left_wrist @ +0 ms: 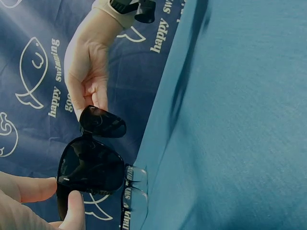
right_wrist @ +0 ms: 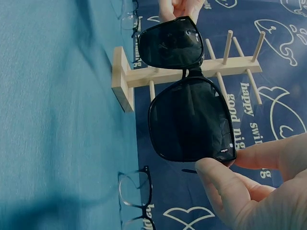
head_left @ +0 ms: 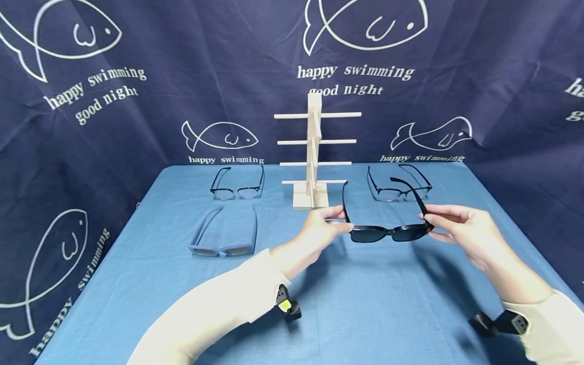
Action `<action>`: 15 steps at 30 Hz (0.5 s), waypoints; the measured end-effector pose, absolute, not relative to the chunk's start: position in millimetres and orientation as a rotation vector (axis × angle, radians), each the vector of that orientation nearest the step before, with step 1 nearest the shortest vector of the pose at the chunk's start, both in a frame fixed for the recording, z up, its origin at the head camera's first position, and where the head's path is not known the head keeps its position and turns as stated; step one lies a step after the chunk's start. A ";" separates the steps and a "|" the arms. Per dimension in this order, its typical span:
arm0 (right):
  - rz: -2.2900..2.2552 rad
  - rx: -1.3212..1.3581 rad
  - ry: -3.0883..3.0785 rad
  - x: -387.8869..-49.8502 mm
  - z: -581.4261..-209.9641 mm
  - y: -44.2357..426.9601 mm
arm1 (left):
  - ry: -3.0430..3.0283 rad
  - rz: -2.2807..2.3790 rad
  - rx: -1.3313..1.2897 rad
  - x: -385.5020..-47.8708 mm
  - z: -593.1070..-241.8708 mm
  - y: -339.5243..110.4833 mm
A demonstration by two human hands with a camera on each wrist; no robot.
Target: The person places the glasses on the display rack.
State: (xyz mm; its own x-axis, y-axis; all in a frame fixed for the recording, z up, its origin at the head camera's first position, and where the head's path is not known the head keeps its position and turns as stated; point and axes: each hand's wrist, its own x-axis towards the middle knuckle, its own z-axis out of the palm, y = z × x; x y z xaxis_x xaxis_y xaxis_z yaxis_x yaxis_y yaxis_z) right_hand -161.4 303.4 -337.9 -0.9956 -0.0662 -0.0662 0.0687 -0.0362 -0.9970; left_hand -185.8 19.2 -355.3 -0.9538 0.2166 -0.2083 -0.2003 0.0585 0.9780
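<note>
Black sunglasses (head_left: 370, 234) with dark lenses are held up off the cloth, temples spread and pointing toward the back. My left hand (head_left: 321, 230) pinches their left hinge corner between thumb and fingers. At the opposite corner my right hand (head_left: 470, 230) grips the frame the same way; the right wrist view shows its thumb (right_wrist: 223, 184) against the lens edge. Just behind and left of the sunglasses stands a wooden rack (head_left: 314, 152) with several crossbars, none bearing glasses. Clear-lens glasses (head_left: 388, 194) with a dark frame lie beyond the sunglasses.
At the left of the blue cloth-covered table (head_left: 150, 284) lie blue-grey sunglasses (head_left: 222, 251), temples unfolded. Dark-rimmed clear glasses (head_left: 235, 192) lie behind them. A navy curtain (head_left: 255, 61) with white fish prints hangs around the back and sides.
</note>
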 end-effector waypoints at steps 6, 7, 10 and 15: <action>-2.189 -0.037 2.089 -160.9 -340.7 297.6 | 2.052 1.995 0.006 -183.6 -360.6 12.8; -2.188 -0.047 2.083 -160.8 -341.5 296.5 | 2.051 1.999 0.003 -183.6 -361.2 11.5; -2.175 -0.069 2.078 -160.4 -343.0 292.8 | 2.054 1.998 -0.014 -183.1 -360.6 7.5; -2.135 -0.089 2.108 -159.6 -343.2 286.9 | 2.065 1.985 -0.012 -182.0 -360.8 -0.1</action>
